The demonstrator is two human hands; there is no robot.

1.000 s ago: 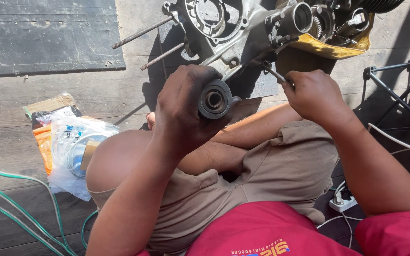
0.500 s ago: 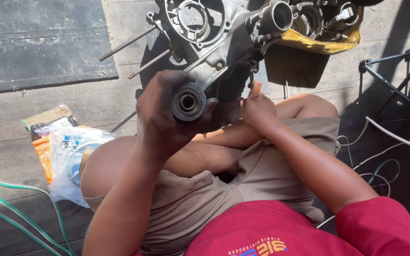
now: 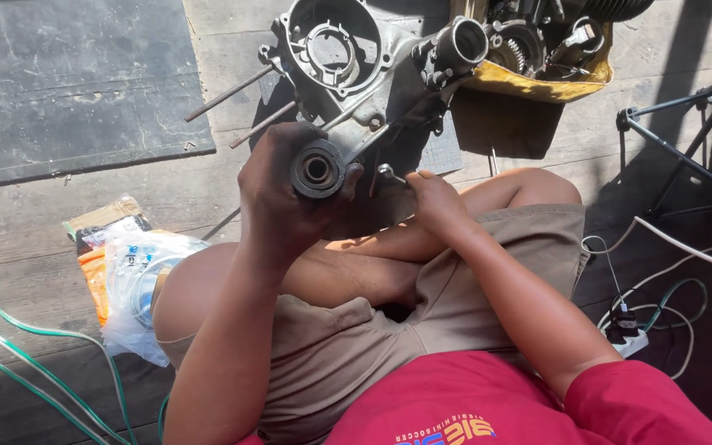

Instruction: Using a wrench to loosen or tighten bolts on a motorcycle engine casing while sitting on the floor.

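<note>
- Since the earlier frames the right hand (image 3: 434,194) has dropped from beside the engine casing (image 3: 356,62) to a spot low and close to the left hand (image 3: 286,194); the view has also slid, so the casing shows more fully.
- The left hand is closed around a dark round bearing part (image 3: 317,170), raised above the knees, just below the casing.
- The part's open bore faces up toward the camera, its axis running roughly along the line of sight.
- The right hand pinches a small metal tool (image 3: 387,172), its tip pointing left toward the part.
- The part's length is buried in the left hand; the tool's handle is hidden too.
- A clear plastic bag (image 3: 138,280) lies on the floor at left.
</note>
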